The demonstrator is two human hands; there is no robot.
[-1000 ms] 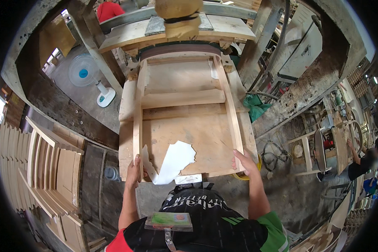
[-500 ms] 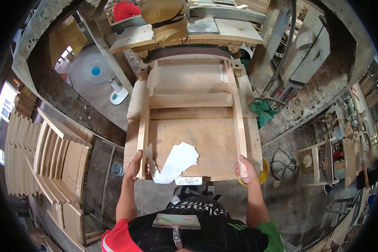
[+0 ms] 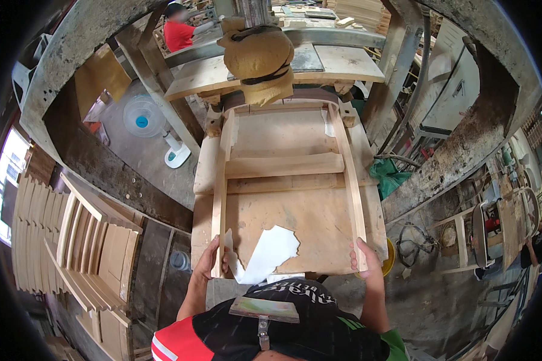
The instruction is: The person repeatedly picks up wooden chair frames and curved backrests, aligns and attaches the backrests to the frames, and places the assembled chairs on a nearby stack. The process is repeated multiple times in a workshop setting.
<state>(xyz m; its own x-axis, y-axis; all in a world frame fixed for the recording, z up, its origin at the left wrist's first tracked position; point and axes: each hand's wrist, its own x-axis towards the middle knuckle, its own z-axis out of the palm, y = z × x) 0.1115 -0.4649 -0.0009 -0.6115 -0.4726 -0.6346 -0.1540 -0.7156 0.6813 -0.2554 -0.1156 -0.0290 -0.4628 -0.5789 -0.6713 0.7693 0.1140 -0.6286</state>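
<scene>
A pale wooden frame [image 3: 284, 165] with two long side rails, a crossbar and a curved far rail lies on a plywood work board [image 3: 319, 219]. My left hand [image 3: 209, 257] is closed round the near end of its left rail. Round the near end of the right rail, my right hand [image 3: 366, 259] has its fingers wrapped. Between the rails, by my left hand, lies a torn white sheet [image 3: 271, 256]. The frame's far end reaches a dark curved block, partly hidden by a bulky tan padded part [image 3: 259, 60] tied with black bands.
Thick metal posts [image 3: 120, 162] stand on both sides. Stacked curved wooden parts [image 3: 96, 234] fill the left, near a standing fan [image 3: 143, 117]. At right are a green cloth [image 3: 388, 174] and a yellow bucket [image 3: 389, 259]. A person in red [image 3: 179, 33] is at the far left.
The whole view has shifted, so the bench and frame appear lower and farther right. My hands keep their hold on the rails. More of the person in red shows.
</scene>
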